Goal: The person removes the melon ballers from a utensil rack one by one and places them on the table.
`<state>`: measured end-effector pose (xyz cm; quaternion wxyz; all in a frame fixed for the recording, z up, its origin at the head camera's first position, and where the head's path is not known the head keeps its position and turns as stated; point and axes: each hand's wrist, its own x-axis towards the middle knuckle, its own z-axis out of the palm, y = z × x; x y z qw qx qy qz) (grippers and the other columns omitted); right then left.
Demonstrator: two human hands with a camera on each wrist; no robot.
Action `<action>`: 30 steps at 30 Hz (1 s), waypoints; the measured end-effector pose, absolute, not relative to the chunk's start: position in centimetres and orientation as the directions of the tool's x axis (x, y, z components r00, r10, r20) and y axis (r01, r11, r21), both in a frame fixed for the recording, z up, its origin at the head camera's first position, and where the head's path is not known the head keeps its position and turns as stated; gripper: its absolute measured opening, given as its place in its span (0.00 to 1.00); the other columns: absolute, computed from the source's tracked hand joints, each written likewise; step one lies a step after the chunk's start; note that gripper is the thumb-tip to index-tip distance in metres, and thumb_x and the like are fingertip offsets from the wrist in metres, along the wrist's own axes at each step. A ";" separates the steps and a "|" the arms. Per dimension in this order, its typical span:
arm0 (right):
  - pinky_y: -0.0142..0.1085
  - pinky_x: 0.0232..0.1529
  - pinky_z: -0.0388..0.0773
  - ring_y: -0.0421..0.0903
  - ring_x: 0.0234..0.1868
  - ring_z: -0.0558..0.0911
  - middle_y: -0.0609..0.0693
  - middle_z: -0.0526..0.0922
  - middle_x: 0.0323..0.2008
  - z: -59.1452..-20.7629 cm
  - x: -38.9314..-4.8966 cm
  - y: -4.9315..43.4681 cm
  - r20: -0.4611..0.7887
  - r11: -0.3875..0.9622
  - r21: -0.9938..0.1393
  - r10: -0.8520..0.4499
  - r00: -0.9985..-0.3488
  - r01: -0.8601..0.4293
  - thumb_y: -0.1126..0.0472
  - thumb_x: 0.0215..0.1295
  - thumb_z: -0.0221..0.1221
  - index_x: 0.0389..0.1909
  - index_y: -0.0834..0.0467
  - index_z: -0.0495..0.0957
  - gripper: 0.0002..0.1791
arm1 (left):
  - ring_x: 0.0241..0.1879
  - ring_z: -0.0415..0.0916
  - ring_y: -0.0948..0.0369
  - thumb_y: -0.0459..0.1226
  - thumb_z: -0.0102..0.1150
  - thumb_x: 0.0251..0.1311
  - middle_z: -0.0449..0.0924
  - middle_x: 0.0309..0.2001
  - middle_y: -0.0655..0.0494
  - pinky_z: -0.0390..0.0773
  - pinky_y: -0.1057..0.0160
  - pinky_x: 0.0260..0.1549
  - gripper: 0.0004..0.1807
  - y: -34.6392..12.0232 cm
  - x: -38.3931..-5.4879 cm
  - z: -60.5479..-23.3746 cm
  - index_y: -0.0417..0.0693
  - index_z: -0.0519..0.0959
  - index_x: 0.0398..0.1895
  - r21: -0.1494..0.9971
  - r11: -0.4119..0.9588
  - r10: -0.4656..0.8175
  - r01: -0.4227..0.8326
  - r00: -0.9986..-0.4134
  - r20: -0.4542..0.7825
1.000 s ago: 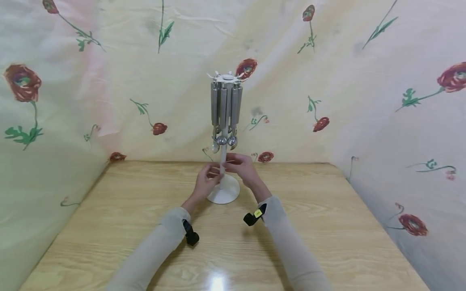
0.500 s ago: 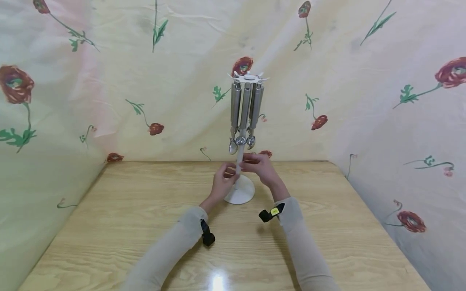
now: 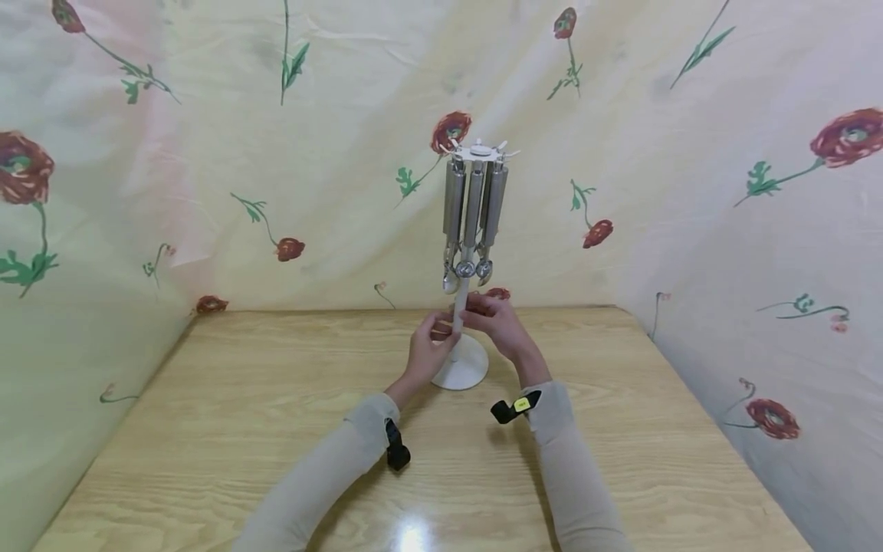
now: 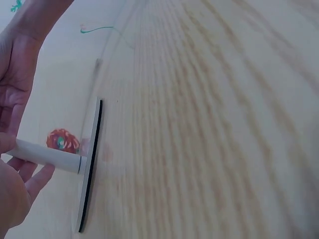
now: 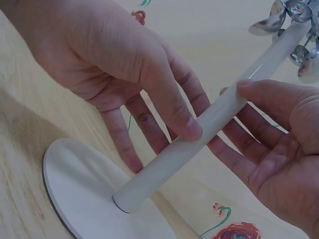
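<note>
A white utensil stand (image 3: 460,314) has a slim round pole, a flat disc base (image 3: 461,376) and a hooked ring (image 3: 480,153) on top. From the hooks hang several spoon-like metal utensils (image 3: 473,207) with thick grey handles and shiny bowls (image 5: 299,10). My left hand (image 3: 428,351) holds the lower pole, its thumb in front and fingers behind. Just above it, my right hand (image 3: 502,328) pinches the pole (image 5: 219,117) from the other side. The pole leans slightly in the head view. Whether the whole base touches the table, I cannot tell.
The stand is at the far part of a wood-grain table (image 3: 276,414). Cloth printed with red flowers (image 3: 331,176) hangs behind it and along both sides. Black wrist cameras are strapped over both sleeves (image 3: 572,468).
Both hands have shifted the stand to the right, mostly in the first half second. The hanging utensils appear turned and swung slightly. Both hands have kept their hold on the pole.
</note>
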<state>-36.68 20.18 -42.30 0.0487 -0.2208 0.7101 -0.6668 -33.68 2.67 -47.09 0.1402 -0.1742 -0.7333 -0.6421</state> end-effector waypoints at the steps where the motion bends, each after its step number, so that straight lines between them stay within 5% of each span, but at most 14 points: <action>1: 0.33 0.56 0.82 0.41 0.52 0.85 0.51 0.86 0.51 -42.4 -36.6 20.1 0.223 0.013 -0.969 -0.382 -0.897 -0.247 0.70 0.71 0.59 0.64 0.74 0.71 0.23 | 0.46 0.83 0.46 0.28 0.65 0.64 0.83 0.51 0.41 0.85 0.51 0.50 0.14 2.6 -33.6 -47.0 0.38 0.78 0.53 0.893 0.121 0.079 0.433 -0.901 0.426; 8: 0.36 0.58 0.82 0.43 0.52 0.85 0.51 0.86 0.49 -42.8 -36.2 19.8 0.243 0.011 -0.963 -0.403 -0.882 -0.270 0.67 0.73 0.59 0.62 0.69 0.74 0.20 | 0.51 0.83 0.45 0.29 0.64 0.65 0.83 0.51 0.39 0.86 0.53 0.51 0.17 1.3 -32.7 -45.5 0.38 0.76 0.56 0.912 0.198 0.153 0.358 -0.931 0.333; 15: 0.34 0.57 0.83 0.40 0.51 0.84 0.55 0.85 0.51 -42.6 -36.1 19.9 0.266 0.012 -0.956 -0.392 -0.881 -0.294 0.69 0.73 0.58 0.64 0.76 0.69 0.23 | 0.52 0.82 0.48 0.26 0.61 0.62 0.80 0.52 0.42 0.85 0.54 0.53 0.22 -0.8 -32.0 -41.4 0.42 0.74 0.60 0.889 0.323 0.170 0.325 -0.944 0.283; 22: 0.35 0.58 0.82 0.45 0.53 0.84 0.74 0.78 0.58 -42.6 -36.3 20.1 0.250 0.023 -0.960 -0.387 -0.888 -0.280 0.67 0.74 0.58 0.64 0.70 0.72 0.21 | 0.50 0.81 0.47 0.24 0.57 0.60 0.80 0.50 0.41 0.85 0.54 0.50 0.23 -2.4 -31.7 -36.0 0.37 0.74 0.60 0.843 0.306 0.128 0.441 -0.897 0.423; 30: 0.38 0.59 0.82 0.47 0.55 0.84 0.71 0.79 0.59 -42.7 -36.1 20.1 0.233 0.031 -0.964 -0.387 -0.892 -0.265 0.65 0.73 0.59 0.65 0.69 0.71 0.23 | 0.51 0.82 0.48 0.29 0.58 0.66 0.83 0.50 0.41 0.84 0.52 0.54 0.18 -2.8 -31.5 -30.9 0.38 0.76 0.59 0.823 0.180 0.066 0.539 -0.842 0.536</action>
